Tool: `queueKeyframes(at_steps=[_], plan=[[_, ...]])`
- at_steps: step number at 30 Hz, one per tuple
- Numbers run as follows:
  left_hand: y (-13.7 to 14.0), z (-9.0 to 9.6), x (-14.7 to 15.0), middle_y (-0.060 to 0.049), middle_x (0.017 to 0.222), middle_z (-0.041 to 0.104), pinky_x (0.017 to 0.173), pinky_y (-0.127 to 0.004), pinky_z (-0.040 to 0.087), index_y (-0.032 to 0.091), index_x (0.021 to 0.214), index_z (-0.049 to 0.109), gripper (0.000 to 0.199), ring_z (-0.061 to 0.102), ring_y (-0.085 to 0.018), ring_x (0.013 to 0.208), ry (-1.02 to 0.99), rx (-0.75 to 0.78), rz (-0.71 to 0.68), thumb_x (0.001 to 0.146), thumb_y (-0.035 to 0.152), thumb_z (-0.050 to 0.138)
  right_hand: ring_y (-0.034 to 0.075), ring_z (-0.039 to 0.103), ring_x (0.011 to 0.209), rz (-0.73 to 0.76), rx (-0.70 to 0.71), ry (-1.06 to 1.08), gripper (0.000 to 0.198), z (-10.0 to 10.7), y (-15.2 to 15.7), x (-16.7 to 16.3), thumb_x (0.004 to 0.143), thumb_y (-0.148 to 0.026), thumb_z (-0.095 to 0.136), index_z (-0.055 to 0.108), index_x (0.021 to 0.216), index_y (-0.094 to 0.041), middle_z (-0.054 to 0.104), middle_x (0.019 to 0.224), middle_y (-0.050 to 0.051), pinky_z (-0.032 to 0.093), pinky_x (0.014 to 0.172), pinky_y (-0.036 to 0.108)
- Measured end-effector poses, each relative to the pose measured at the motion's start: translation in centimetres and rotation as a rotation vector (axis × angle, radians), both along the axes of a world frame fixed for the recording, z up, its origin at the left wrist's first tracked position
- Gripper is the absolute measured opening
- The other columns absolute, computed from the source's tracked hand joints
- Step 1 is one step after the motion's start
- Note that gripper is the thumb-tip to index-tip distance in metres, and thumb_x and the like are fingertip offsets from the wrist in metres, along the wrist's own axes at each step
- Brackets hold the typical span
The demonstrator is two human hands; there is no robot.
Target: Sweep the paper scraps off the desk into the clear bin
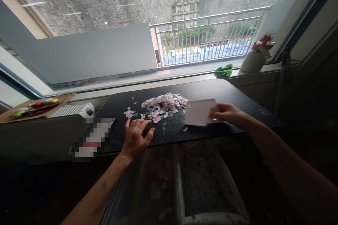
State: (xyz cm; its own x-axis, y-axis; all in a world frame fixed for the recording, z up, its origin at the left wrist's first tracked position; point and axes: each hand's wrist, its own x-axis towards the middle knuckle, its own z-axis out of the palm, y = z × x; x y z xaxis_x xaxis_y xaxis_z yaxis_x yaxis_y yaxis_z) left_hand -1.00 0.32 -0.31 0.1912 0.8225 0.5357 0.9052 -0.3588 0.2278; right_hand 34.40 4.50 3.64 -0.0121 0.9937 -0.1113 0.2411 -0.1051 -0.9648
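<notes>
Right grip (227, 114) pinches 1 plain white card (198, 111) beside paper scraps (167, 103), left grip (136, 134) loosely splayed nearby.

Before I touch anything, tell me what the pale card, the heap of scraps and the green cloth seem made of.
Pale card: probably stiff plastic, smooth and matte; it shows no bend though gripped at one edge.
Heap of scraps: thin, mostly matte paper or film, unclear which; small flat pieces, some seemingly translucent.
Green cloth: likely soft fabric, dull, with crumpled folds.
</notes>
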Motion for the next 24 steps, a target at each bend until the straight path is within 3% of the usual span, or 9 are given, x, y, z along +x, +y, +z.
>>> queueKeyframes(at_steps=[5, 16, 21, 24], plan=[[0.1, -0.3, -0.2, -0.007, 0.104, 0.069, 0.114, -0.056, 0.024, 0.024, 0.107, 0.064, 0.029, 0.06, -0.026, 0.103, 0.022, 0.019, -0.002, 0.09, 0.04, 0.047, 0.016, 0.066, 0.064, 0.067, -0.073, 0.017, 0.017, 0.2, 0.4, -0.8, 0.051, -0.017, 0.077, 0.073, 0.067, -0.021, 0.075, 0.069, -0.001, 0.053, 0.061, 0.025], [0.0, 0.0, -0.1, -0.007, 0.104, 0.068, 0.114, -0.057, 0.025, 0.023, 0.107, 0.064, 0.03, 0.061, -0.026, 0.105, 0.027, 0.001, -0.004, 0.09, 0.041, 0.047, 0.014, 0.066, 0.065, 0.248, -0.153, 0.05, 0.019, 0.8, -0.3, -1.0, 0.051, -0.021, 0.079, 0.075, 0.07, -0.02, 0.076, 0.072, -0.002, 0.052, 0.064, 0.024], [0.1, -0.3, -0.1, -0.007, 0.103, 0.069, 0.114, -0.057, 0.024, 0.023, 0.106, 0.065, 0.029, 0.06, -0.026, 0.103, 0.014, 0.021, -0.007, 0.09, 0.039, 0.048, 0.014, 0.064, 0.064, 0.276, -0.174, 0.031, 0.03, 1.5, -1.1, 0.3, 0.049, -0.024, 0.084, 0.074, 0.077, -0.016, 0.075, 0.073, 0.0, 0.049, 0.059, 0.024], [0.1, -0.3, -0.1, -0.007, 0.102, 0.069, 0.113, -0.058, 0.024, 0.022, 0.105, 0.065, 0.027, 0.061, -0.026, 0.102, -0.004, 0.026, -0.012, 0.09, 0.038, 0.049, 0.015, 0.063, 0.063, 0.2, -0.137, 0.028, 0.035, 1.5, -1.0, 0.3, 0.047, -0.024, 0.085, 0.074, 0.079, -0.016, 0.073, 0.072, 0.001, 0.047, 0.056, 0.025]])
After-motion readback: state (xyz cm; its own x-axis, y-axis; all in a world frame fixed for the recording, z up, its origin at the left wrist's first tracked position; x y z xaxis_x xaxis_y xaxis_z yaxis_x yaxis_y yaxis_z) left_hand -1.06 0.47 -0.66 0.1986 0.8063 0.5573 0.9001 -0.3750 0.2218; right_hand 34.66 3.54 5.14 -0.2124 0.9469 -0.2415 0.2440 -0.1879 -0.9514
